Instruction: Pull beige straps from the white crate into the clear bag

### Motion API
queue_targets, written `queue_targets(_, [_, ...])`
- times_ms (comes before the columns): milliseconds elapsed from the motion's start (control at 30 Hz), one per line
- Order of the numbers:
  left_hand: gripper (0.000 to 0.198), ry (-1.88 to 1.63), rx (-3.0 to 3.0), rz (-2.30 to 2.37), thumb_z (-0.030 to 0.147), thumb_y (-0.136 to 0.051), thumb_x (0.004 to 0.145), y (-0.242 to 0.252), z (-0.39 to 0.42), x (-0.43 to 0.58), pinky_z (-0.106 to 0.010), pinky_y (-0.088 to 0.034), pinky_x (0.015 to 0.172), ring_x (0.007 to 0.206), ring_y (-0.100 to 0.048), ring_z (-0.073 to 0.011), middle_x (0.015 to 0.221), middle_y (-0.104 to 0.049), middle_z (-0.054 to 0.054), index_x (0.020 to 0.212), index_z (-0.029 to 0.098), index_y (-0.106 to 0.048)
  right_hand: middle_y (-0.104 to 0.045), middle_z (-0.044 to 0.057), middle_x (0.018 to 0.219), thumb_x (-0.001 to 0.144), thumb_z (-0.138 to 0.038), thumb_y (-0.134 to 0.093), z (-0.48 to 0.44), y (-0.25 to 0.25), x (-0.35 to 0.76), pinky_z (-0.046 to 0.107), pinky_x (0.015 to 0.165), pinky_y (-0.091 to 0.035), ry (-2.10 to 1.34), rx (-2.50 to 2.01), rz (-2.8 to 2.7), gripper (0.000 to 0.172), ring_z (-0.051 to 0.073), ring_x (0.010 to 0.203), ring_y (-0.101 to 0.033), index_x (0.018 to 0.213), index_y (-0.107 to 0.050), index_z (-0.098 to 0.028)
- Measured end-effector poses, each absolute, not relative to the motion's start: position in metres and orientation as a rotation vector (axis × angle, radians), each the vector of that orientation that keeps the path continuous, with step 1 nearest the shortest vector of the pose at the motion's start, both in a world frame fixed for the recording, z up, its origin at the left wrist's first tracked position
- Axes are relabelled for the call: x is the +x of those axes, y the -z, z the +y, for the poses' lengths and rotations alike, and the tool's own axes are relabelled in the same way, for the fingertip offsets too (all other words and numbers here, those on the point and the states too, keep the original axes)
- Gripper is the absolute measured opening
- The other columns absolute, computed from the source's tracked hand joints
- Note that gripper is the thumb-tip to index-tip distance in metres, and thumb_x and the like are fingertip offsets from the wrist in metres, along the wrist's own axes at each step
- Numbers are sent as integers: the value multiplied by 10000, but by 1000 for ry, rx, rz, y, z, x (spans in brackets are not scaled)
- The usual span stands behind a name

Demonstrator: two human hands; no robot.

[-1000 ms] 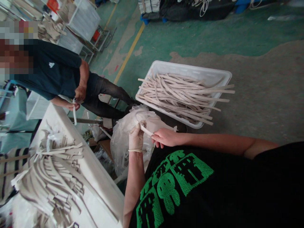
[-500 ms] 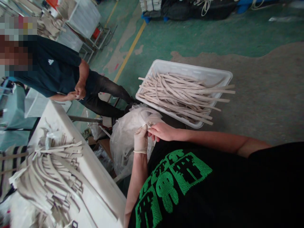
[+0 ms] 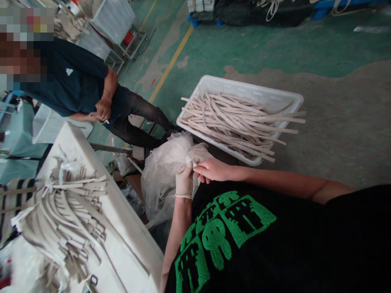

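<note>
handwork in progress; the bare right hand (image 3: pixel 212 169) and the left hand in a thin off-white glove (image 3: pixel 183 179) meet in front of a black shirt with green print (image 3: pixel 218 244), the fingers of both closed and apparently pinching one narrow pale strip (image 3: pixel 194 164) between them; most of that strip is hidden, so the exact stage of its handling cannot be told, though it is judged unfinished, the piece being not yet laid down; just beyond lies a crumpled translucent plastic bag (image 3: pixel 165 171); near it, a white rectangular plastic bin (image 3: pixel 259 92) holds a loose heap of long beige strips (image 3: pixel 229 118), some ends overhanging; on the white tabletop (image 3: pixel 76 146) lies a layered bundle of off-white strips (image 3: pixel 61 228); which lot is done and which is left cannot be told; opposite, a co-worker in a dark shirt (image 3: pixel 85 89) brings both hands (image 3: pixel 104 109) together.
</note>
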State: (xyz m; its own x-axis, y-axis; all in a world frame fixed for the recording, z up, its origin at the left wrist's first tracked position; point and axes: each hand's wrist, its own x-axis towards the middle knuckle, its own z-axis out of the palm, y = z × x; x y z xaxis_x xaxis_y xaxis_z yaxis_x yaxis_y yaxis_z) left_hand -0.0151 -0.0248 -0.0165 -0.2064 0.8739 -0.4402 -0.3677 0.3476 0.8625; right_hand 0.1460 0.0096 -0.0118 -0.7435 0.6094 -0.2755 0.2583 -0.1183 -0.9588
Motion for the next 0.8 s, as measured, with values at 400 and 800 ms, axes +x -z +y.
queue_targets(400, [398,-1175,582,1279,519,-913,662,14,-28,-14,-324,-556,833,760,-723,-191,586,-677,-1,629,162,-741,-705,49,680,1100,-383,-373,16,17,145,251,621,-495,-1839,-926,-1925,510,121,544,-638,762,-672,-145])
queue_targets(800, [519,-1066,515,1280,652,-868,670,13,-46,-23,-394,-566,938,977,-750,-283,798,-788,-63,789,152,-797,-771,68,1160,970,-118,-562,46,27,136,321,930,-570,-901,-609,-2127,241,209,1088,-726,1093,-752,-202])
